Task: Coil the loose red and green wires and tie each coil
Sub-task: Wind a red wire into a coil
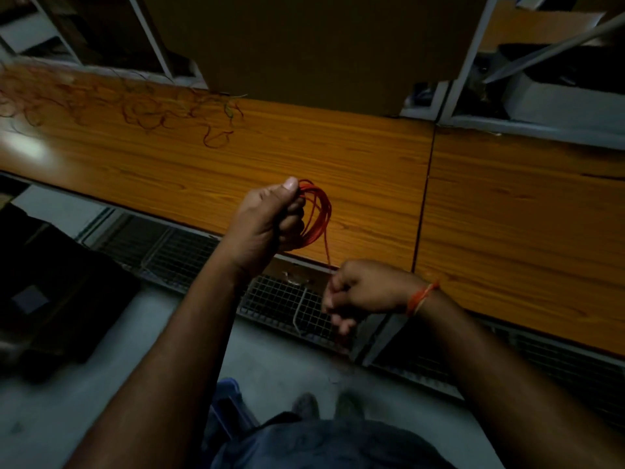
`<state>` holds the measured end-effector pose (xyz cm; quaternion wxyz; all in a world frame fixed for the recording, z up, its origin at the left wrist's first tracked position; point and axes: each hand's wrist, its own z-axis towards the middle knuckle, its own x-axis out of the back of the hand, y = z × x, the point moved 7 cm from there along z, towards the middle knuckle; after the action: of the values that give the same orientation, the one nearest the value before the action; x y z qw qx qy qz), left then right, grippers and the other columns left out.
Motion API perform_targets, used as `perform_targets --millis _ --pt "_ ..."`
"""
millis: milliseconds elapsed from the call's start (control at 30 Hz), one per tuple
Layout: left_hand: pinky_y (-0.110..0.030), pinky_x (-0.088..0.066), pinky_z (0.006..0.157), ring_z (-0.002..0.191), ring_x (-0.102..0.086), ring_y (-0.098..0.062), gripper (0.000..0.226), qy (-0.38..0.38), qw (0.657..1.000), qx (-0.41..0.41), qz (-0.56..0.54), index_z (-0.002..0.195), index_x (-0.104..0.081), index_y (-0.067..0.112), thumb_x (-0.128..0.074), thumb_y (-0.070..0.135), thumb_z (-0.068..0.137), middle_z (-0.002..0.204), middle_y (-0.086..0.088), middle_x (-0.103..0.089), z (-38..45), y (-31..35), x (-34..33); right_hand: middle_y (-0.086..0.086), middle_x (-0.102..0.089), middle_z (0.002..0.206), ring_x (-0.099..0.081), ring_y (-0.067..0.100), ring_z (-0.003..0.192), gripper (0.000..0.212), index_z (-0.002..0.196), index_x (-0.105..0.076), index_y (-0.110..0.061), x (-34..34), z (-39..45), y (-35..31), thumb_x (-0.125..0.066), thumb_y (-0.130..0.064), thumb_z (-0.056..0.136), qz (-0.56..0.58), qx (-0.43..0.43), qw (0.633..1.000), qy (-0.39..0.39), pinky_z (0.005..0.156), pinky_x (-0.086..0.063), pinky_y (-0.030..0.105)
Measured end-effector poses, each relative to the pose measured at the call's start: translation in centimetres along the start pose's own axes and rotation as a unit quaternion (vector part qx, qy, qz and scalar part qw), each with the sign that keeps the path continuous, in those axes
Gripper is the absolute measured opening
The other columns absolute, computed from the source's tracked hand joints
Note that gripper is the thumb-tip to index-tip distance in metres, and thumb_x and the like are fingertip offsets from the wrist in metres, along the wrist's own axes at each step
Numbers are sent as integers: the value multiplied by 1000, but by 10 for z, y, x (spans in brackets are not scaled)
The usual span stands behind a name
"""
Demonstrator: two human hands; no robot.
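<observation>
My left hand (270,221) grips a coil of red wire (319,214) above the front edge of the wooden table; thumb on top, fingers curled through the loops. One red strand (327,248) drops from the coil down to my right hand (362,292), which pinches it lower and to the right, below the table edge. A tangle of loose red and green wires (142,110) lies spread on the far left of the table.
The wooden table (372,157) runs across the view, with a seam at the right. A cardboard box (304,45) stands at its back, shelving behind. Wire mesh panels (284,302) sit under the table edge. A dark object (50,292) is on the floor at left.
</observation>
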<state>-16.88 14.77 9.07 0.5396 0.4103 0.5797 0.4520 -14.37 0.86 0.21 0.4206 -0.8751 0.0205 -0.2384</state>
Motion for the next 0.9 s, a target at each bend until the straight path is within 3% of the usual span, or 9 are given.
perform_targets --millis 33,100,133,300,367,533,633,767,900 --pt "-22 -18 47 47 -16 -11 40 -4 1000 0 24 65 -44 24 -44 35 103 53 7 -26 -4 2 0 9 -77 83 -74 19 72 20 87 -71 -10 9 0 7 -57 -12 102 -32 -10 999 30 74 -61 37" --pt "-21 -21 46 46 -18 -11 40 -10 999 7 36 64 -45 25 -45 36 103 54 7 -27 -8 1 -1 4 -75 83 -70 16 75 22 81 -70 -20 53 -5 15 -60 -20 100 -112 -21 967 227 69 -54 28" --pt "-20 -21 45 45 -18 -10 41 -10 1000 11 24 64 -47 26 -44 36 103 53 8 -27 -11 0 -1 1 -73 84 -67 13 77 21 82 -71 -23 62 -11 14 -61 -24 100 -103 -5 952 288 66 -49 26" --pt "-23 -14 45 45 -18 -8 41 -4 999 27 -36 70 -50 23 -41 38 107 54 9 -27 -26 0 3 0 -71 93 -65 16 93 22 92 -75 -20 33 -25 12 -57 -25 103 -23 111 952 283 88 -52 43" --pt "-23 -14 44 44 -15 -8 39 -2 995 31 -94 73 -48 22 -39 38 107 52 10 -26 -36 3 7 2 -72 87 -69 16 82 21 96 -73 -14 35 -41 20 -54 -20 105 82 129 940 306 82 -56 44" --pt "-19 -17 41 41 -15 -6 40 -4 943 42 -332 74 -52 22 -37 41 106 48 10 -26 -46 2 16 2 -71 84 -67 7 75 7 101 -69 -18 24 -74 35 -62 -16 101 105 151 912 368 68 -53 31" --pt "-18 -20 42 39 -26 -4 39 1 923 44 -382 75 -55 19 -39 39 105 50 9 -30 -49 -2 13 -5 -70 83 -64 0 76 6 91 -70 -20 17 -101 43 -68 -18 97 55 131 876 460 68 -50 26" --pt "-18 -23 48 43 -31 -3 29 2 911 42 -411 82 -51 18 -42 34 104 54 10 -36 -51 -6 -11 -16 -69 89 -62 -5 87 8 92 -73 -26 1 -123 29 -67 -24 97 -96 153 889 421 71 -45 15" --pt "-18 -35 47 48 -40 -6 29 60 957 28 -284 88 -49 16 -37 32 109 60 7 -44 -49 -9 -29 -12 -60 86 -57 -1 84 15 94 -74 -20 -3 -153 7 -62 -29 98 -154 224 866 420 68 -39 11"
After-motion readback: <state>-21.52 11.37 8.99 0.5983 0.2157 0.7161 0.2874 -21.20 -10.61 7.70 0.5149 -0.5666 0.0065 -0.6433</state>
